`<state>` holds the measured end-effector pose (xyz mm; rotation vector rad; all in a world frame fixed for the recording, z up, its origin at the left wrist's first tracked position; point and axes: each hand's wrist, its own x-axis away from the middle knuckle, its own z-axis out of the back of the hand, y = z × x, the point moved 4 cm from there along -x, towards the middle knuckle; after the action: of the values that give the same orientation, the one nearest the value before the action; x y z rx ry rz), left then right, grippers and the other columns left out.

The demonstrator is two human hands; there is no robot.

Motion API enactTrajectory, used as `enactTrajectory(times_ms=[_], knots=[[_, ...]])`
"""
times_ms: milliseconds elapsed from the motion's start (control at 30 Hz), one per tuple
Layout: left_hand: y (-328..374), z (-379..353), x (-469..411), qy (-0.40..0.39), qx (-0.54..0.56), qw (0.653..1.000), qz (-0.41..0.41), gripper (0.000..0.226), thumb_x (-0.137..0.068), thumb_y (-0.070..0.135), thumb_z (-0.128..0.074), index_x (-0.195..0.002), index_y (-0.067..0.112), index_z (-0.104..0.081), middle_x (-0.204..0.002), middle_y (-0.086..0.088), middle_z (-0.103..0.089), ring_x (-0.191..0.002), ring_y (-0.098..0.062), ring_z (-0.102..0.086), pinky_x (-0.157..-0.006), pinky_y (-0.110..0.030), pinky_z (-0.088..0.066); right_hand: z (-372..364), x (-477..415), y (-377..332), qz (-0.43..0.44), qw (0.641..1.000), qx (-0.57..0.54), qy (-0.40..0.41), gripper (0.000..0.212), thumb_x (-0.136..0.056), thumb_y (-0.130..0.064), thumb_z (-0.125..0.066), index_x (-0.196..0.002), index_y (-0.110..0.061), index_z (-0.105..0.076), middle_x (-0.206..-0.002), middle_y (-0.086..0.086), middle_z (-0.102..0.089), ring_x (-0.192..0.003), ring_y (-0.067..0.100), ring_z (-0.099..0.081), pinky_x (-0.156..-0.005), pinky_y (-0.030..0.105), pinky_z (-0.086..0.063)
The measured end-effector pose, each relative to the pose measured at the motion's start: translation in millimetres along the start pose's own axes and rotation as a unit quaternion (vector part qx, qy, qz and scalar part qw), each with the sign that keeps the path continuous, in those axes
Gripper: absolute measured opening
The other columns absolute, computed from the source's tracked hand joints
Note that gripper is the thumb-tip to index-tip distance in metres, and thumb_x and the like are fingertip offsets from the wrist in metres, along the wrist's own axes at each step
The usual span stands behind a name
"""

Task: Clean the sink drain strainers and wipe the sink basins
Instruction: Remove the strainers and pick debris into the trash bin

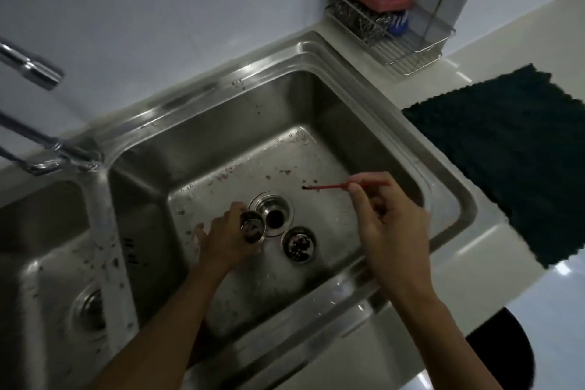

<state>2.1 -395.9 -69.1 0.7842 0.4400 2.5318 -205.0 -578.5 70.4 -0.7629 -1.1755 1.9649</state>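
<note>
My left hand (225,237) grips a metal strainer cup (252,227) tilted on its side, right beside the open drain hole (274,218) of the right basin (221,136). A second strainer (298,245) full of dark debris lies on the basin floor just right of the drain. My right hand (389,228) pinches a thin red stick (329,187) with a dark tip, held above the basin floor and pointing left. Reddish-brown bits and water drops speckle the basin floor. The left basin (41,263) has its own drain (90,310) and is spattered too.
A chrome faucet (34,70) reaches in from the upper left. A wire rack (389,28) with a pink-and-black scrub brush and steel wool stands at the back corner. A dark green cloth (512,149) lies on the white counter to the right.
</note>
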Motion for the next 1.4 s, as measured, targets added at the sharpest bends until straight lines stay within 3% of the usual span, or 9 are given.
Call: enactTrajectory(times_ms=[200,367,500,600,733,900,1000,1133,1400], knots=[[-3.8,-8.3,-9.9,0.002,-0.095,0.995,-0.026,0.083,-0.069,0.043,-0.088,-0.134,0.032,-0.039,-0.139,0.001,-0.057,-0.134,-0.028,-0.048,-0.118,-0.054,-0.02,-23.5,-9.8,1.9,-0.011,0.999,0.036,-0.022,0.014,-0.099,-0.031,-0.058,-0.11,-0.028,-0.066,-0.095,-0.018,-0.069,-0.079,0.004,-0.068,-0.07,0.032,-0.061],[10.6,-23.5,-12.7,-0.02,-0.237,0.96,-0.148,0.144,-0.053,0.085,-0.076,-0.163,0.031,0.0,-0.173,-0.006,0.008,-0.16,-0.032,0.01,-0.12,-0.063,0.013,-25.8,-14.5,2.0,-0.006,0.998,0.051,-0.02,0.015,-0.099,-0.032,-0.057,-0.109,-0.026,-0.067,-0.097,-0.02,-0.069,-0.078,0.002,-0.068,-0.07,0.029,-0.06],[45.9,-46.0,-7.5,-0.021,-0.294,0.905,-0.307,0.127,-0.052,0.098,-0.06,-0.156,0.03,-0.035,-0.156,-0.003,-0.043,-0.147,-0.029,-0.037,-0.122,-0.069,-0.003,-12.5,-14.7,5.9,-0.012,0.998,0.059,0.002,0.015,-0.099,-0.035,-0.055,-0.109,-0.029,-0.065,-0.092,-0.02,-0.068,-0.069,0.006,-0.064,-0.06,0.025,-0.055],[58.9,-58.5,-5.7,-0.03,-0.283,0.902,-0.325,0.101,-0.064,0.081,-0.07,-0.148,0.03,-0.047,-0.145,0.001,-0.054,-0.14,-0.026,-0.046,-0.121,-0.063,0.001,-1.1,-12.7,7.7,-0.009,0.998,0.054,0.01,0.019,-0.099,-0.036,-0.053,-0.11,-0.027,-0.066,-0.093,-0.02,-0.068,-0.072,0.005,-0.066,-0.063,0.027,-0.058],[69.6,-48.9,-0.5,0.012,-0.195,0.94,-0.28,0.081,-0.07,0.065,-0.074,-0.139,0.028,-0.055,-0.135,0.003,-0.055,-0.133,-0.024,-0.051,-0.121,-0.055,-0.009,22.7,-6.9,10.3,-0.003,0.999,0.029,0.038,0.014,-0.1,-0.033,-0.058,-0.108,-0.027,-0.068,-0.091,-0.016,-0.07,-0.078,0.008,-0.069,-0.067,0.034,-0.06],[135.8,-4.9,34.0,0.055,-0.055,0.969,-0.235,0.092,-0.068,0.046,-0.084,-0.148,0.031,-0.04,-0.131,0.007,-0.034,-0.126,-0.029,-0.044,-0.105,-0.051,-0.05,70.1,12.2,1.2,0.003,0.991,-0.003,0.13,0.009,-0.1,-0.024,-0.062,-0.104,-0.024,-0.07,-0.09,-0.023,-0.068,-0.077,0.005,-0.067,-0.059,0.025,-0.054],[202.1,21.6,67.9,0.109,0.003,0.952,-0.286,0.103,-0.068,0.04,-0.086,-0.154,0.029,-0.029,-0.134,0.006,-0.035,-0.125,-0.027,-0.05,-0.097,-0.047,-0.055,110.6,29.4,-5.4,0.005,0.984,-0.042,0.173,0.009,-0.1,-0.021,-0.063,-0.103,-0.023,-0.07,-0.095,-0.019,-0.07,-0.074,0.011,-0.067,-0.053,0.029,-0.052],[298.4,22.2,137.6,0.178,0.022,0.907,-0.382,0.092,-0.064,0.055,-0.085,-0.14,0.023,-0.044,-0.128,0.006,-0.042,-0.114,-0.018,-0.049,-0.092,-0.045,-0.054,183.7,58.8,-8.6,0.011,0.966,-0.067,0.248,0.009,-0.099,-0.023,-0.063,-0.102,-0.029,-0.068,-0.094,-0.021,-0.071,-0.083,0.007,-0.07,-0.059,0.017,-0.053],[430.1,-138.5,269.5,0.182,0.018,0.858,-0.48,0.078,-0.065,0.048,-0.093,-0.125,0.017,-0.054,-0.119,-0.001,-0.056,-0.105,-0.017,-0.058,-0.086,-0.037,-0.055,327.7,142.8,77.0,-0.065,0.918,0.001,0.391,0.013,-0.099,-0.027,-0.061,-0.107,-0.033,-0.068,-0.1,-0.022,-0.069,-0.089,0.006,-0.067,-0.068,0.028,-0.056]])
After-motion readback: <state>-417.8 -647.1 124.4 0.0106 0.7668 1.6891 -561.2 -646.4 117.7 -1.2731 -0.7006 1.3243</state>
